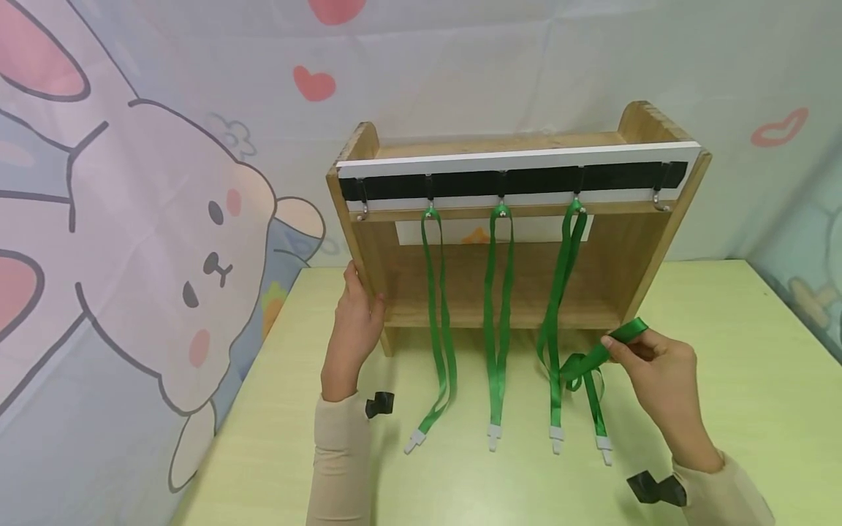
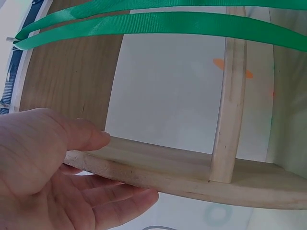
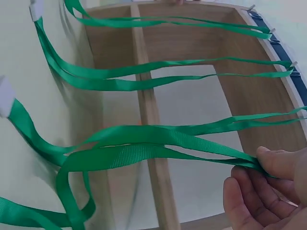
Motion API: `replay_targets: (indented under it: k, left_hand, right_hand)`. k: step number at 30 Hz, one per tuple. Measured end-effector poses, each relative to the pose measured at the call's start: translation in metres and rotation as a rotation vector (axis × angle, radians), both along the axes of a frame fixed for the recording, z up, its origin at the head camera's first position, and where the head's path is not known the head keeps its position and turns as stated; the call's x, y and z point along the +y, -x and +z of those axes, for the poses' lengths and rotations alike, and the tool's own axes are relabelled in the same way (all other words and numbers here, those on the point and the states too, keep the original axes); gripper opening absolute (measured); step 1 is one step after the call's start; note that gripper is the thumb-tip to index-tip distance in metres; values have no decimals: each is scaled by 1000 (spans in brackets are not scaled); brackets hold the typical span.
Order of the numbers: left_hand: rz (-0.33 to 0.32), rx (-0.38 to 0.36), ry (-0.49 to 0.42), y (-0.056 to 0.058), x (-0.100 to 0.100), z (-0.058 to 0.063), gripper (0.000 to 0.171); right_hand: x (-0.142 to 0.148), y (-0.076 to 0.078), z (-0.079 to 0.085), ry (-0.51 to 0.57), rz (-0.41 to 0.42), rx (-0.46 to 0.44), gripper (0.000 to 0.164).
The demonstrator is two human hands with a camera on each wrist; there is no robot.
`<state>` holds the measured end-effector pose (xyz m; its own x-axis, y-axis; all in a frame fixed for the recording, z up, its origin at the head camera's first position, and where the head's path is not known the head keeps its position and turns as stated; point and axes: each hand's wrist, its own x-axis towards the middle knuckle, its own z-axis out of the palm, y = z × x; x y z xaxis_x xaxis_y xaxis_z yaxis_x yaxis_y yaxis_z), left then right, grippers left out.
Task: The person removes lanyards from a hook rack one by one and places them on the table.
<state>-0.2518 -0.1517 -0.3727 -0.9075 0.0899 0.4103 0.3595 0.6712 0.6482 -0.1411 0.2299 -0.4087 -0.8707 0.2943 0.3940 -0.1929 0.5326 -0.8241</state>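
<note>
My right hand [image 1: 664, 372] pinches the looped end of a green lanyard [image 1: 595, 358] between thumb and fingers, near the rack's lower right corner. The rest of that lanyard droops to a white clip [image 1: 604, 447] over the table. My left hand [image 1: 355, 321] grips the left side panel of the wooden rack [image 1: 378, 270], thumb on one face and fingers on the other in the left wrist view. From the rack's middle hooks hang three more green lanyards, the left one [image 1: 434, 292], the centre one [image 1: 490, 329] and the right one [image 1: 559, 307].
A white rail [image 1: 520, 155] with a black strip crosses the rack's top front. Its far-left hook [image 1: 362, 212] and far-right hook [image 1: 660, 203] carry no lanyard. The rack stands on a pale yellow table [image 1: 743, 351] before a cartoon-printed cloth [image 1: 197, 219].
</note>
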Motion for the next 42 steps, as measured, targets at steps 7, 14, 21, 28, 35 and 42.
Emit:
replay_targets:
  k: [7, 14, 21, 28, 35, 42]
  left_hand:
    - [0, 21, 5, -1, 1, -1, 69]
    - [-24, 58, 1, 1, -1, -3, 68]
    - [-40, 27, -19, 1, -2, -3, 69]
    - [-45, 8, -23, 2, -2, -3, 69]
    - [-43, -23, -26, 3, -1, -4, 70]
    - [-39, 3, -11, 3, -2, -3, 70]
  right_hand:
    - [1, -2, -8, 31, 44, -33, 16]
    - [5, -1, -19, 39, 89, -86, 15]
    - [11, 0, -30, -50, 148, -130, 9]
    - [15, 3, -37, -114, 242, -230, 12]
    - [23, 9, -43, -259, 296, -285, 11]
    - [31, 14, -41, -358, 342, -321, 10]
